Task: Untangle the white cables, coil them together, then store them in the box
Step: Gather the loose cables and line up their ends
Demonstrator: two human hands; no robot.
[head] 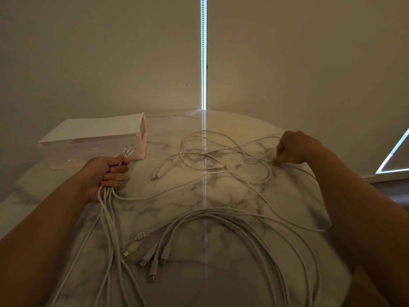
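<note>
Head view: the left hand (108, 173), at 9 o'clock, is fisted around a bundle of white cables (105, 202), with plugs poking up past the thumb. The right hand (294, 149), at 2 o'clock, reaches knuckles-up and pinches one loose strand. More cables loop at 6 o'clock on the marble table (221, 193). The box (95, 131) sits at 10 o'clock, before closed blinds (110, 63).

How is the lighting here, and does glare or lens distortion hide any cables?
Head view: dim, warm light; a bright gap between the blinds throws a thin glare line down the table, crossing the loose cables without hiding them; the wide lens seems to stretch the forearms toward the corners.
</note>
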